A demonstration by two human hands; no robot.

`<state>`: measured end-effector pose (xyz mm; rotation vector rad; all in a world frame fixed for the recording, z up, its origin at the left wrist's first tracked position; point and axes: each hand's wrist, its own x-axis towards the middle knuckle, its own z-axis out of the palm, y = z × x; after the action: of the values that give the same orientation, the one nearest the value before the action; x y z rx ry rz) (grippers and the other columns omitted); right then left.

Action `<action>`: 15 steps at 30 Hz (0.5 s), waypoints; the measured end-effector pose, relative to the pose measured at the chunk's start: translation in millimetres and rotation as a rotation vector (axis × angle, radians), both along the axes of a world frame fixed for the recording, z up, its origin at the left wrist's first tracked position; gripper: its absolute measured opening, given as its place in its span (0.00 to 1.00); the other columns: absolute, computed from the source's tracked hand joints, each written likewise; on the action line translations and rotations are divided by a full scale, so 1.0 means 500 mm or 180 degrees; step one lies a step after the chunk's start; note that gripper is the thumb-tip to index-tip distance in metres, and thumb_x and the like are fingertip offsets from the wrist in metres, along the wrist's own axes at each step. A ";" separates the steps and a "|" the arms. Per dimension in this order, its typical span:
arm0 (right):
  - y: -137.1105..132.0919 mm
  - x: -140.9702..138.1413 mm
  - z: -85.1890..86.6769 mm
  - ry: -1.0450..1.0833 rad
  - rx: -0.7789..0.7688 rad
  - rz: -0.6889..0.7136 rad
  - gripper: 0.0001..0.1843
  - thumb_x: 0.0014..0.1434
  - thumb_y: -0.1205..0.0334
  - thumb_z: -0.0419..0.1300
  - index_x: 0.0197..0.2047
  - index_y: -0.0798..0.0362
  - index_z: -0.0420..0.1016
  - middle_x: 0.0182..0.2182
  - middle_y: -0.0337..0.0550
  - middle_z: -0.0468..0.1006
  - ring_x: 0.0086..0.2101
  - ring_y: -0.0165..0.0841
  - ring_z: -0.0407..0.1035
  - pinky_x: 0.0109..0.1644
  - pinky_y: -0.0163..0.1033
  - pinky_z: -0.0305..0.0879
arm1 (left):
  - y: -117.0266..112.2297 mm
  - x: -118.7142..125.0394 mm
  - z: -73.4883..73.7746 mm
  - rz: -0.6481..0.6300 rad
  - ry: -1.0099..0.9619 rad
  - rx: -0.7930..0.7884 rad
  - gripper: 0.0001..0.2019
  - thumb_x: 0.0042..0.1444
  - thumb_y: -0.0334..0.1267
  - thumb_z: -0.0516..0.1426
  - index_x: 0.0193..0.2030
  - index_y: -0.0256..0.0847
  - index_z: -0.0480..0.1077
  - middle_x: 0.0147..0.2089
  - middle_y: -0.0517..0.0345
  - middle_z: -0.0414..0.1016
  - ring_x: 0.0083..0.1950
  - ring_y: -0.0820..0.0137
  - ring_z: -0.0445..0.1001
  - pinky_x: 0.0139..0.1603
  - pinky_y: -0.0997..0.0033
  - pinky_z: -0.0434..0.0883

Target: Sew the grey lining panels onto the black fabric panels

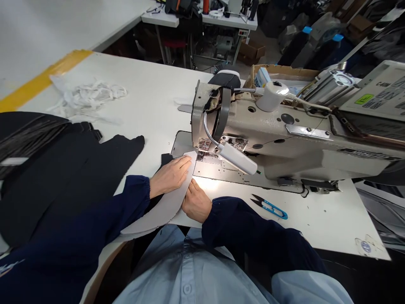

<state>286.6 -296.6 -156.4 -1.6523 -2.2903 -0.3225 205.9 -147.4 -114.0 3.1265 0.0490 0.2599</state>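
A light grey curved fabric piece (164, 207), with black material under it, runs from the needle area of the sewing machine (240, 122) down to the table's front edge. My left hand (169, 175) lies flat on its upper part, fingers stretched toward the presser foot. Along its right edge, my right hand (196, 200) grips the fabric with curled fingers; the thumb points up toward the needle plate. The machine's small lamp (238, 159) lights the plate. To the right of my right hand lie blue thread snips (268, 206), blades pointing left.
Stacked black fabric pieces (72, 169) cover the left of the table. Behind them lies a heap of white scraps (95, 97). A cardboard box (286, 71) stands behind the machine, and a control box (376, 93) is at the right. Another worktable (234, 20) is at the back.
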 end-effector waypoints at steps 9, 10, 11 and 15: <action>-0.018 0.012 0.007 0.0128 -0.0066 -0.0165 0.20 0.58 0.74 0.50 0.51 0.71 0.74 0.44 0.69 0.76 0.50 0.53 0.69 0.59 0.67 0.62 | -0.014 0.030 0.003 -0.0154 0.0162 0.0048 0.19 0.62 0.27 0.42 0.54 0.23 0.67 0.58 0.38 0.69 0.64 0.58 0.63 0.66 0.59 0.63; -0.021 0.014 0.007 0.0144 -0.0038 -0.0152 0.20 0.58 0.74 0.50 0.52 0.73 0.74 0.44 0.70 0.75 0.49 0.53 0.69 0.58 0.67 0.63 | -0.017 0.033 0.004 -0.0143 0.0178 0.0026 0.19 0.62 0.27 0.42 0.55 0.23 0.66 0.58 0.38 0.69 0.64 0.58 0.63 0.66 0.59 0.63; -0.023 0.016 0.008 0.0157 -0.0022 -0.0130 0.21 0.58 0.74 0.50 0.52 0.74 0.73 0.44 0.71 0.75 0.49 0.54 0.69 0.57 0.67 0.63 | -0.020 0.036 0.005 -0.0124 0.0187 -0.0003 0.19 0.62 0.27 0.43 0.55 0.22 0.66 0.58 0.38 0.69 0.64 0.57 0.63 0.66 0.59 0.63; -0.028 0.023 0.014 0.0179 -0.0082 -0.0075 0.20 0.59 0.75 0.51 0.51 0.73 0.74 0.44 0.72 0.75 0.49 0.54 0.69 0.56 0.67 0.64 | -0.027 0.042 0.004 -0.0019 0.0209 -0.0143 0.19 0.62 0.27 0.43 0.55 0.23 0.66 0.58 0.38 0.69 0.64 0.57 0.64 0.66 0.60 0.63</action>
<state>298.1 -310.7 -149.4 -1.6804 -2.2447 -0.2497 227.0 -161.1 -111.9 3.0893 0.0449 0.1537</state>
